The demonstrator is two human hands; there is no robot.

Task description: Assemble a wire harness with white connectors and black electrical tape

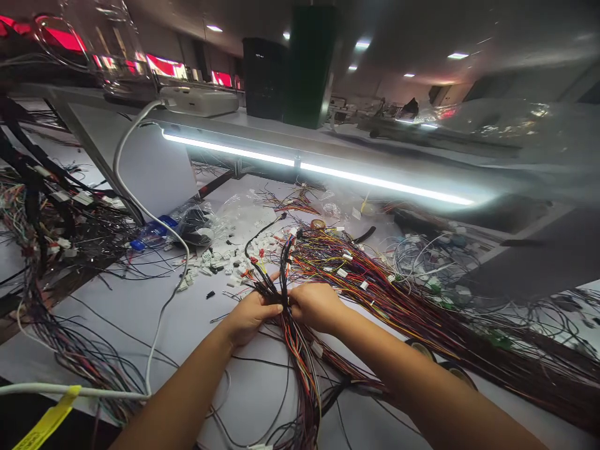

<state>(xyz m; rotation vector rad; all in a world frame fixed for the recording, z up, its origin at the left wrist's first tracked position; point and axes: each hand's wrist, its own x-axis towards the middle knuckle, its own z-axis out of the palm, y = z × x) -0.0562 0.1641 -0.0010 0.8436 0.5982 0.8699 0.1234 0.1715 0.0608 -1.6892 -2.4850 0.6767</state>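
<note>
My left hand (pixel 255 314) is closed around a wire harness (pixel 296 344), its thumb lying across the bundle from the left. From the right, my right hand (pixel 315 305) grips the same bundle with curled fingers, close beside the left thumb. Above my hands the harness splits into black-wrapped branches (pixel 285 259), one bending left to a small black end (pixel 283 216). Below them, loose red, orange, white and dark wires run down toward the table's near edge. Whether my right fingers also pinch something small, such as tape, is hidden.
White connectors (pixel 206 259) lie scattered beyond my left hand. A thick spread of coloured wires (pixel 398 300) stretches to the right, near tape rolls (pixel 457 374). A white cable (pixel 180 240) hangs down at left. A lit tube lamp (pixel 375 181) runs under the shelf.
</note>
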